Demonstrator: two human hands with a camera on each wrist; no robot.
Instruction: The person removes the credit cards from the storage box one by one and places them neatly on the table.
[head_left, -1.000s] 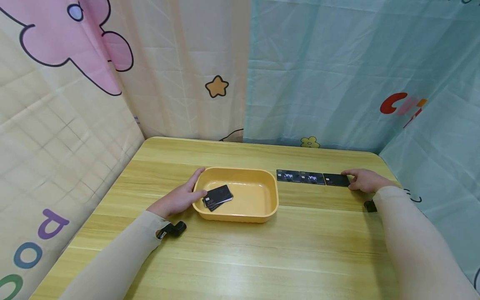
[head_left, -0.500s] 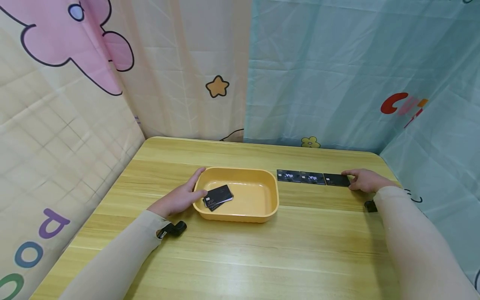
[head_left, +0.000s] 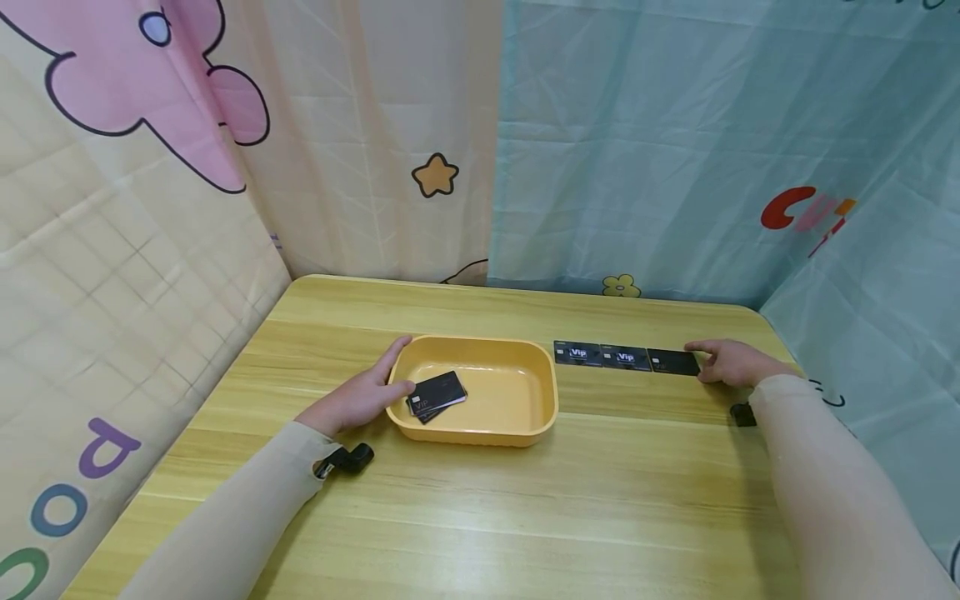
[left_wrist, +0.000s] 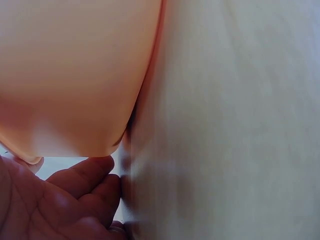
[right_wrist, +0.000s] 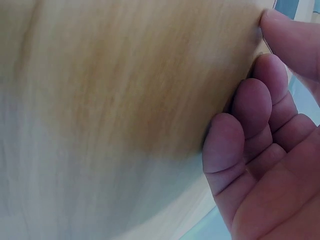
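My left hand (head_left: 356,401) grips the left end of a yellow plastic basin (head_left: 487,439), its thumb lying over the rim. In the left wrist view, the fingers (left_wrist: 82,176) sit against the outside of its wall. Two black VIP cards (head_left: 438,392) lie overlapped inside the basin, near that thumb. To the right, a row of dark cards lies flat on the table: two Vip cards (head_left: 600,355) and a plain black card (head_left: 671,361). My right hand (head_left: 735,363) pinches the black card at its right end, index finger at the far corner and thumb at the near one.
The wooden table (head_left: 525,517) has rounded far corners. Patterned curtains (head_left: 637,167) hang close behind it and along both sides. A small black wrist camera (head_left: 358,457) juts from the left sleeve, near the basin.
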